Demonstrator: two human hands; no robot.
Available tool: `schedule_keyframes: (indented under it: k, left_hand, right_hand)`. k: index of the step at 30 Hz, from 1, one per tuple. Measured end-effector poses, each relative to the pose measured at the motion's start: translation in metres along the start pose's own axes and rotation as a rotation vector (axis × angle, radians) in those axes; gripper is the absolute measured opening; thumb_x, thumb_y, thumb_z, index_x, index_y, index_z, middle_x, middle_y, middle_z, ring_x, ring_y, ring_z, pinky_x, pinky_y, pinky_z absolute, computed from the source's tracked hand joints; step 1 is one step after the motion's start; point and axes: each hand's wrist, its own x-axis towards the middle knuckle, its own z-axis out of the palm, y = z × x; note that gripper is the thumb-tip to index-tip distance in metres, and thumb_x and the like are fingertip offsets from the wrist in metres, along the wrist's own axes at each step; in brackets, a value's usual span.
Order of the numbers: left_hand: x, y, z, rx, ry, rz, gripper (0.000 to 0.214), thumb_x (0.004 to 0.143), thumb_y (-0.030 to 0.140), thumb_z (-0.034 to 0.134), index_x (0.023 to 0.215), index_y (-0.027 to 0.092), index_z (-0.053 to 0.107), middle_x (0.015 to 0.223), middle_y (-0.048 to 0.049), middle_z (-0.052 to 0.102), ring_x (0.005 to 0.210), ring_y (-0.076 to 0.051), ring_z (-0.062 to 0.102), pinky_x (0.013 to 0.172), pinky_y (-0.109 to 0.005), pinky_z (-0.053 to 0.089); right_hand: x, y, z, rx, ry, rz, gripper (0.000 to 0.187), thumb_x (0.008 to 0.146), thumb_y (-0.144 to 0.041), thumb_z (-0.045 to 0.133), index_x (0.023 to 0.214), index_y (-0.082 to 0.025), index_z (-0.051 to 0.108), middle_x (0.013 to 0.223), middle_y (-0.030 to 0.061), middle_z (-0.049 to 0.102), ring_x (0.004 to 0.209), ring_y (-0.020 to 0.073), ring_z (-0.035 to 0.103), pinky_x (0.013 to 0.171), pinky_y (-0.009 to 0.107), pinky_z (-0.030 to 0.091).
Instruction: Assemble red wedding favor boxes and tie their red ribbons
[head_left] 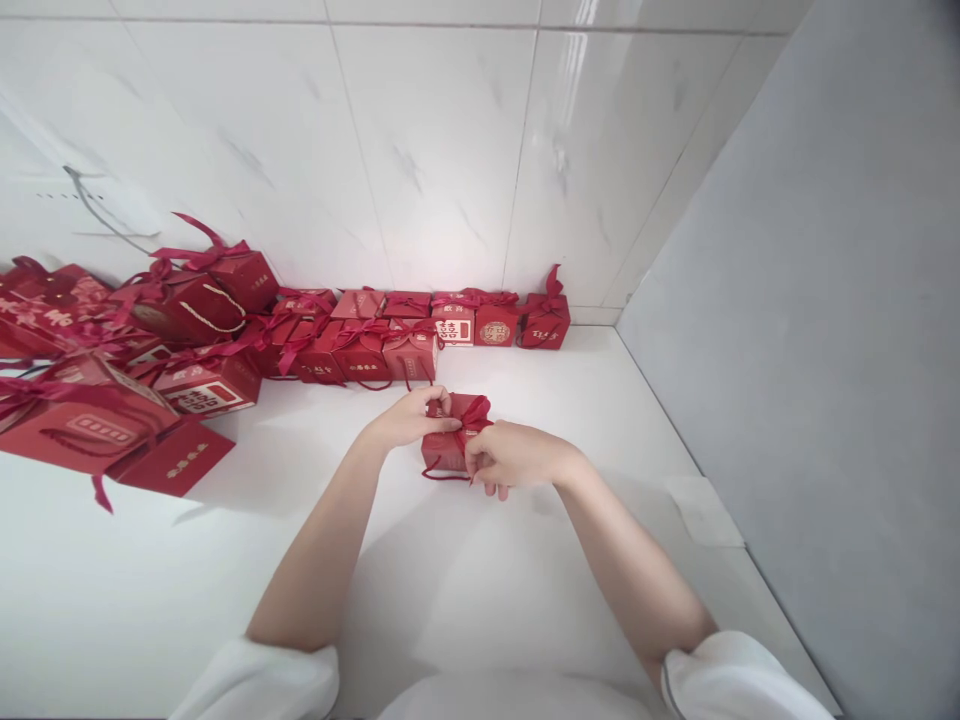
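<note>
A small red gift box [442, 452] stands on the white tabletop in front of me, with a red cord handle hanging down its near side. A red ribbon [475, 410] is tied in a bow on its top. From the left, my left hand [414, 416] reaches over the box, thumb and fingers closed at the bow's left side. My right hand [514, 458] is at the box's right front, its fingers pinched together on what looks like a ribbon end. That hand hides part of the box's right side.
Several red gift boxes [360, 350] with ribbons stand in rows along the tiled wall [435, 150]. A pile of larger red boxes [97, 420] lies at the left. A grey panel [825, 300] bounds the table on the right. A thin cable [105, 222] hangs at the left wall.
</note>
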Motion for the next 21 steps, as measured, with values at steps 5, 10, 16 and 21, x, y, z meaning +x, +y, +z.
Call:
schedule_keyframes:
  k: [5, 10, 16, 21]
  left_hand:
    - [-0.004, 0.004, -0.005, 0.009, -0.008, -0.012, 0.034, 0.075, 0.046, 0.072, 0.079, 0.018, 0.053, 0.086, -0.001, 0.057, 0.083, -0.019, 0.054, 0.073, -0.029, 0.04]
    - [-0.021, 0.015, -0.025, -0.077, 0.048, -0.096, 0.045, 0.081, 0.052, 0.066, 0.115, 0.025, 0.058, 0.126, -0.0063, 0.058, 0.12, -0.025, 0.052, 0.096, -0.035, 0.043]
    - [-0.024, 0.022, -0.024, 0.03, 0.173, -0.066, 0.043, 0.086, 0.053, 0.061, 0.12, 0.026, 0.059, 0.13, -0.0051, 0.057, 0.12, -0.025, 0.053, 0.104, -0.036, 0.039]
    - [-0.009, 0.014, -0.007, 0.01, -0.006, -0.054, 0.053, 0.081, 0.052, 0.068, 0.127, 0.028, 0.056, 0.133, -0.0035, 0.057, 0.119, -0.025, 0.055, 0.103, -0.035, 0.041]
  right_hand:
    - [-0.004, 0.008, -0.004, 0.006, -0.155, 0.006, 0.008, 0.077, -0.02, 0.058, 0.079, -0.018, 0.065, 0.074, 0.001, 0.071, 0.063, 0.0165, 0.07, 0.06, 0.024, 0.049]
    - [-0.031, 0.013, -0.023, 0.058, -0.071, -0.005, 0.022, 0.084, -0.039, 0.06, 0.089, -0.02, 0.069, 0.075, 0.0014, 0.071, 0.064, 0.0163, 0.068, 0.062, 0.025, 0.05]
    - [-0.023, 0.034, -0.035, 0.084, 0.435, 0.062, 0.03, 0.094, -0.048, 0.048, 0.098, -0.022, 0.063, 0.097, 0.0053, 0.07, 0.078, 0.0169, 0.066, 0.066, 0.027, 0.049]
    - [0.005, 0.05, -0.031, 0.267, 0.229, 0.129, 0.043, 0.093, -0.058, 0.049, 0.086, -0.017, 0.063, 0.094, 0.0083, 0.071, 0.086, 0.0188, 0.066, 0.078, 0.029, 0.05]
